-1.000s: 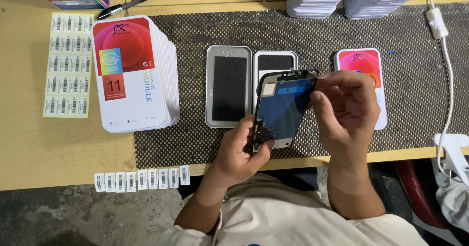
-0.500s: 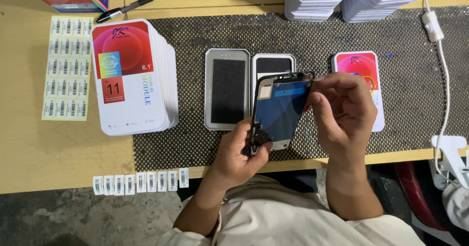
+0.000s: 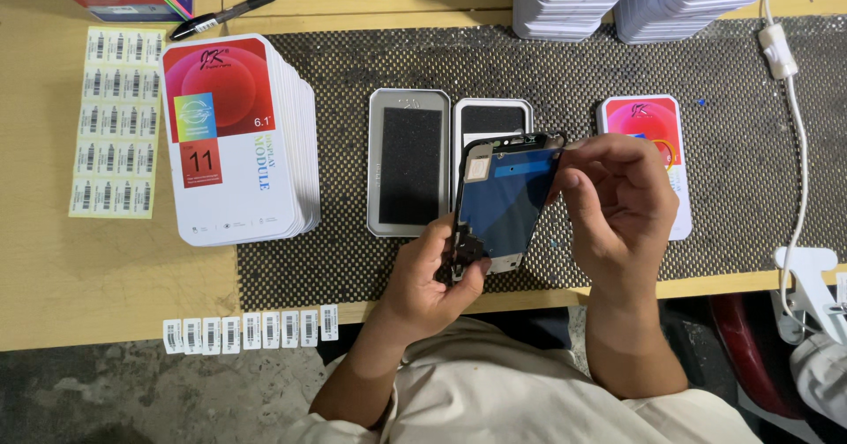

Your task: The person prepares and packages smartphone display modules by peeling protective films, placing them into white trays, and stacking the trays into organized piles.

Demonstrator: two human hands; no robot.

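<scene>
I hold a thin black-framed phone display panel with a blue back film up off the table, tilted, its back toward me. My left hand grips its lower corner: the thumb and the curled fingers are pinched on the black connector end at the bottom edge. My right hand takes the top right corner, its fingers pressed together on the upper edge and the thumb against the side.

Beyond my left fingers, on the black dotted anti-slip mat, lie two open grey plastic trays with black foam liners, side by side; the panel hides much of the right one. Under my right fingers lies a white rounded box with a red circle print, partly covered by that hand. Well to the left of my left fingers stands a tall stack of like white boxes, and past it a yellow sheet of barcode stickers on the wooden table. A strip of barcode labels hangs at the table edge, near my left wrist.
</scene>
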